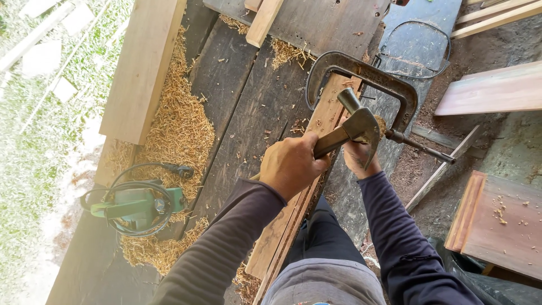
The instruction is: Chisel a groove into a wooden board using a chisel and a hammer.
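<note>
My left hand [292,165] grips the wooden handle of a claw hammer [357,125], whose steel head is raised over the edge of a long plank [293,209]. A large rusty metal C-clamp [367,79] is fixed on that plank, its screw rod sticking out to the right. My right hand [357,158] sits under the hammer head, by the plank's edge near the clamp's screw end. The hammer partly covers its fingers, and whether it holds anything cannot be made out.
Dark workbench boards [248,107] carry heaps of wood shavings [178,130]. A green power tool [134,204] with coiled cable lies at the left. A thick pale timber [144,62] lies at upper left. Boards [497,90] and a wooden panel [499,223] lie at the right.
</note>
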